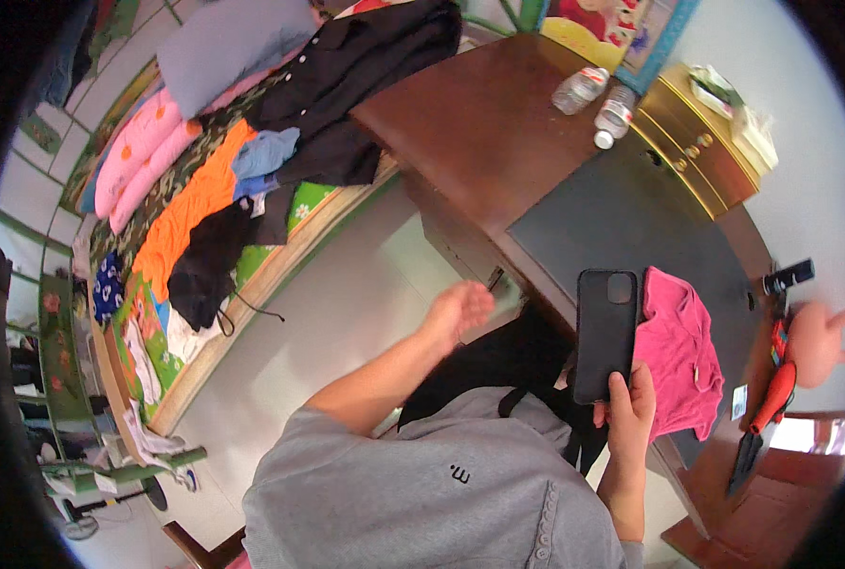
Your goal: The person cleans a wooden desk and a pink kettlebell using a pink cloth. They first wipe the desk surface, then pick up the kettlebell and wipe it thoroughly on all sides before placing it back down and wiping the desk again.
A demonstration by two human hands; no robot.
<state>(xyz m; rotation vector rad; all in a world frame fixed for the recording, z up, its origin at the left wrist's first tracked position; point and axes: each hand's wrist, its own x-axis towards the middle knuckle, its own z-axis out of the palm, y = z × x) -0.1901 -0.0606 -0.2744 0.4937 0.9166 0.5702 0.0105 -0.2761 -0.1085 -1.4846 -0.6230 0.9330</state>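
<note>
My right hand [633,403] grips a black phone case [606,332] by its lower end, thumb laid across the inner face. A square camera cutout shows near the top of the case, which is held upright over the desk's front edge. Just beyond it lies a crumpled pink cloth garment [680,356] on the dark desk mat [631,223]. My left hand [460,311] is raised in front of my lap, near the side of the brown desk [479,142]. Its fingers are loosely curved and slightly blurred, with nothing visible in them.
Two clear plastic bottles [616,119] lie at the desk's back by a small gold-edged drawer box [698,142]. An orange-handled brush [773,398] and a black bottle [789,276] are at right. The bed at left holds an orange garment [195,194], dark clothes and pillows [233,52].
</note>
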